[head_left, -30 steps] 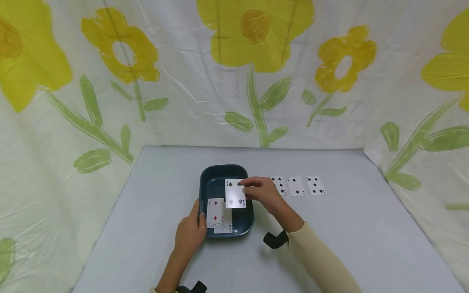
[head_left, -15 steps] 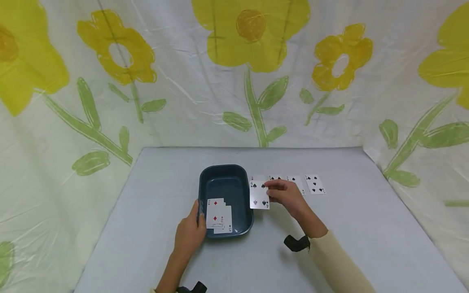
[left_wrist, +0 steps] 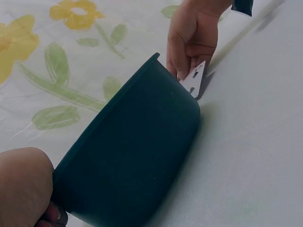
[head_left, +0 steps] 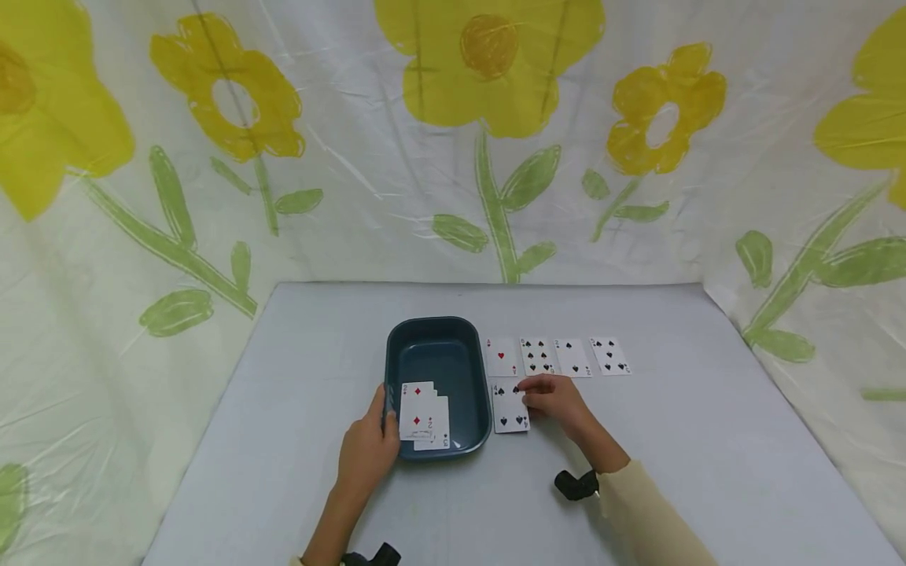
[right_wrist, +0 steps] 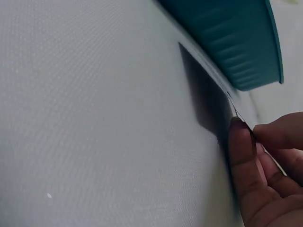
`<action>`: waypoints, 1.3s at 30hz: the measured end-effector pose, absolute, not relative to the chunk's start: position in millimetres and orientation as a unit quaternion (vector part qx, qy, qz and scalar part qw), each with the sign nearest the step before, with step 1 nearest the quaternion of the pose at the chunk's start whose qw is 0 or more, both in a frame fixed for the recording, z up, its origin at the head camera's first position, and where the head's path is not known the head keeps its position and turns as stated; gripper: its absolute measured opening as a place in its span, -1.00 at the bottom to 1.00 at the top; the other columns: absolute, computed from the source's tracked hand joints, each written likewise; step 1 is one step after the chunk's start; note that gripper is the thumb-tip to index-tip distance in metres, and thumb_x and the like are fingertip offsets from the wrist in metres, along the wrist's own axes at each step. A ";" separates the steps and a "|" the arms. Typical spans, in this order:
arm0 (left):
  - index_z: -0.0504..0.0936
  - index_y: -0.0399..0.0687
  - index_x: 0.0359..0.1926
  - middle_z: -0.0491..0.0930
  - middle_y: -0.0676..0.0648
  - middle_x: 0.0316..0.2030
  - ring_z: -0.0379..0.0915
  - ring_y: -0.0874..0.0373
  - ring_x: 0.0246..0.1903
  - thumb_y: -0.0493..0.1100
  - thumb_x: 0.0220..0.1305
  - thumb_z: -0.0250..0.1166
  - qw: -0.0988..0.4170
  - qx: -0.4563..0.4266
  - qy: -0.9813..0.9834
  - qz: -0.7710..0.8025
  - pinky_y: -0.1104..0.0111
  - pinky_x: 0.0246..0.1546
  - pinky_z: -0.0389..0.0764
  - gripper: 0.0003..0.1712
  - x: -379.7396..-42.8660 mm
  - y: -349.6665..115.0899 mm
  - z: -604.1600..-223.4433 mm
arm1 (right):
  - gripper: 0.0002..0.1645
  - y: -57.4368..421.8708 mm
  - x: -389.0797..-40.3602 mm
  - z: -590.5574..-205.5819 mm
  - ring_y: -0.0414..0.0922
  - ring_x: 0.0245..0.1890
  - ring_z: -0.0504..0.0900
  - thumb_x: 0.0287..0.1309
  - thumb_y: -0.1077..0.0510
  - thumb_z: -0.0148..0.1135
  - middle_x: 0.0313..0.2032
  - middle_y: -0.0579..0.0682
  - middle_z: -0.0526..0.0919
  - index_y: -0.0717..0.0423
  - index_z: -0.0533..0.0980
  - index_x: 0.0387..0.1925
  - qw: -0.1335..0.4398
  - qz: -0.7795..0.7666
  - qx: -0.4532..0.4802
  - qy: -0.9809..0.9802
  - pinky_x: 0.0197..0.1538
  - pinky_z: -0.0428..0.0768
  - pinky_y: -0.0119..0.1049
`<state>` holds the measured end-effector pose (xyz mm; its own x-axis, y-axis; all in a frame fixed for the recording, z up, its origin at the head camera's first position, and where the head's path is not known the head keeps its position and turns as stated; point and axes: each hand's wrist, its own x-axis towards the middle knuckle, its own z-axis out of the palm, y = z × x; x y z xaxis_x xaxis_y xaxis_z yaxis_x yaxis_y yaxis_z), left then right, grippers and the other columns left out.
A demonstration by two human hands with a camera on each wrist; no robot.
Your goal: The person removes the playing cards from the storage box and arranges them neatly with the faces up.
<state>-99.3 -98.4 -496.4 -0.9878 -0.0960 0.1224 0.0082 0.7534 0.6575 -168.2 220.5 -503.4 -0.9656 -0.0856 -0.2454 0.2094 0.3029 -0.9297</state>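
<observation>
In the head view my left hand (head_left: 368, 448) grips the left side of a dark blue-green tray (head_left: 453, 362). Its thumb lies by the tray's rim. Inside the tray, a two of diamonds (head_left: 415, 402) overlaps another playing card (head_left: 443, 431). Right of the tray my right hand (head_left: 559, 402) pinches a four of spades (head_left: 510, 413), face up, by its upper right edge. The right wrist view shows this card nearly edge-on, tilted just off the table, with thumb and fingers (right_wrist: 242, 146) on it. The left wrist view shows the tray's outer wall (left_wrist: 132, 146).
Behind the four of spades, a row of face-up cards lies on the pale tabletop (head_left: 708, 440): an ace of hearts (head_left: 501, 358), a spade card with several pips (head_left: 538, 356), a two of spades (head_left: 572, 358) and another spade card (head_left: 610, 356). A flowered curtain (head_left: 340, 236) hangs behind.
My right hand has carried the four of spades from above the tray rightward, then down toward the table in front of the ace of hearts. The left hand has stayed on the tray.
</observation>
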 end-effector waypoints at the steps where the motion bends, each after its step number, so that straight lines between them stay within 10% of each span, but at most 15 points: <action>1: 0.26 -0.39 0.43 0.68 -0.26 -0.35 0.33 0.14 -0.60 -0.22 0.43 0.11 0.074 0.023 -0.933 -0.351 0.30 -0.56 0.33 -0.38 -99.2 -98.2 -496.3 | -0.78 219.8 -168.4 -504.0 -0.08 -0.33 0.66 0.13 0.39 0.30 -0.20 0.15 0.73 0.34 0.66 -0.15 0.123 -0.583 0.037 0.802 -0.22 0.63 -0.24; 39: 0.26 -0.38 0.44 0.66 -0.19 -0.43 0.33 0.16 -0.61 -0.23 0.44 0.12 0.068 0.024 -0.932 -0.356 0.31 -0.56 0.33 -0.37 -98.8 -99.4 -494.6 | -0.84 213.6 -170.8 -488.1 -0.12 -0.38 0.60 0.24 0.23 0.24 -0.35 -0.03 0.70 0.20 0.68 -0.20 0.081 -0.415 -0.012 0.906 -0.30 0.54 -0.23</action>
